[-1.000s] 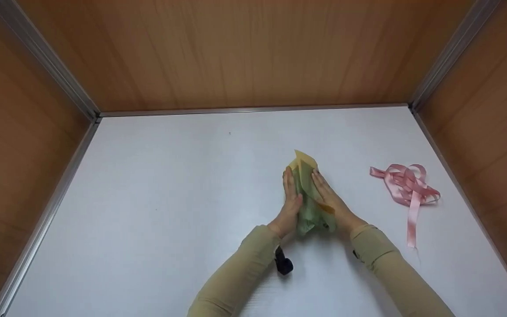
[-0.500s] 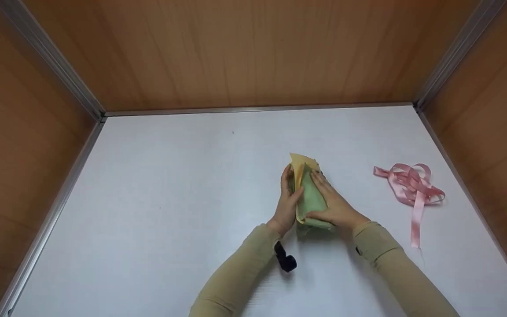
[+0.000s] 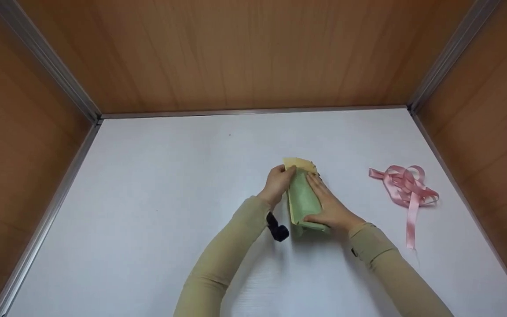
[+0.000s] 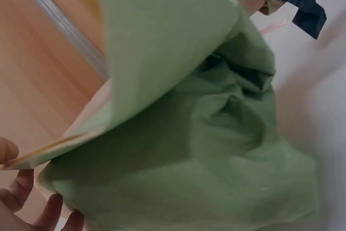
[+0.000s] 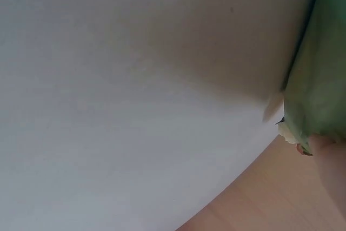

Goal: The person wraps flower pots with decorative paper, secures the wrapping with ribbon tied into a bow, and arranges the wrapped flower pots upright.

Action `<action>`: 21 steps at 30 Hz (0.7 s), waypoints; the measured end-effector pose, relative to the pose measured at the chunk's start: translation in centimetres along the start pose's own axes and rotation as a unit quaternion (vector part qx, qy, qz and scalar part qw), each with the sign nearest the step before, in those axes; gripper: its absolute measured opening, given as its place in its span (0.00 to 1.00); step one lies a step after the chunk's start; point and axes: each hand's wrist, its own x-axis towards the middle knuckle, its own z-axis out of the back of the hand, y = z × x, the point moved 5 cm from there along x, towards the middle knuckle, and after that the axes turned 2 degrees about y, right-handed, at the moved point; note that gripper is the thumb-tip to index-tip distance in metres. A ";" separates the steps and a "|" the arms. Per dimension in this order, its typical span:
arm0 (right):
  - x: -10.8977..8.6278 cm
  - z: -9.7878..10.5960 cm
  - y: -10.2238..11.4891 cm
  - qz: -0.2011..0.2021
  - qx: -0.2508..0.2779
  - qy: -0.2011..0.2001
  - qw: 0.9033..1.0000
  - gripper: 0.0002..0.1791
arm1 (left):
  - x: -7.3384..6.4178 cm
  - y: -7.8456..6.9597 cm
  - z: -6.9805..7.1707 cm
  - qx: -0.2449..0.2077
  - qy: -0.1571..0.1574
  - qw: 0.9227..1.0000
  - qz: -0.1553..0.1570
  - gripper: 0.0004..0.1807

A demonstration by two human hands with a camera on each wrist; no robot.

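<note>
A bundle of wrapping paper, green with a yellow edge, lies near the middle of the table in the head view. My left hand pinches the paper's edge at the upper left. In the left wrist view, thumb and finger meet on that edge, and the green paper is creased and folded over. My right hand rests on the bundle's right side, fingers extended and thumb apart. A small whitish flower peeks from the paper's end in the right wrist view; the rest of the contents is hidden.
A loose heap of pink ribbon lies on the white table right of the bundle, one end trailing toward me. Wood-grain panels enclose the back and both sides. A black wrist camera hangs from my left sleeve.
My left hand has moved from the bundle's side up to its upper left edge. The right hand has spread over the front flap, and the paper now lies flatter. The ribbon stays put.
</note>
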 end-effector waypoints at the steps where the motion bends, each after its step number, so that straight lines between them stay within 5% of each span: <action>1: 0.0 0.0 -0.1 -0.001 0.000 0.001 1.000 0.65 | 0.1 -0.2 0.2 0.010 -0.001 1.000 0.000 0.21; 6: -0.1 -0.1 -0.2 -0.002 0.010 0.006 1.000 0.66 | 0.4 -0.4 0.9 0.051 -0.012 0.999 -0.014 0.18; 8: -0.1 -0.1 -0.2 0.000 0.013 0.007 1.000 0.66 | 0.3 -0.6 1.1 0.088 -0.028 0.995 -0.045 0.17; 10: -0.1 -0.1 -0.2 0.004 0.014 0.007 1.000 0.66 | -0.1 -1.0 1.2 0.154 -0.044 0.982 -0.101 0.18; 12: -0.1 0.0 -0.2 0.009 0.012 0.006 1.000 0.66 | -0.9 -1.7 0.8 0.248 -0.047 0.950 -0.186 0.22; 14: -0.1 0.1 -0.2 0.014 0.019 0.004 1.000 0.66 | -2.0 -2.5 -0.1 0.338 -0.020 0.898 -0.281 0.25; 17: -0.2 0.1 -0.2 0.017 0.030 0.002 0.999 0.66 | -3.8 -2.5 -1.8 0.428 0.079 0.816 -0.381 0.25; 19: -0.1 0.0 -0.3 0.017 0.042 0.002 0.999 0.67 | -4.5 -1.7 -2.5 0.468 0.149 0.781 -0.386 0.28; 21: -0.2 0.0 -0.4 0.021 0.052 0.000 0.998 0.69 | -5.0 -0.6 -2.7 0.503 0.199 0.761 -0.359 0.33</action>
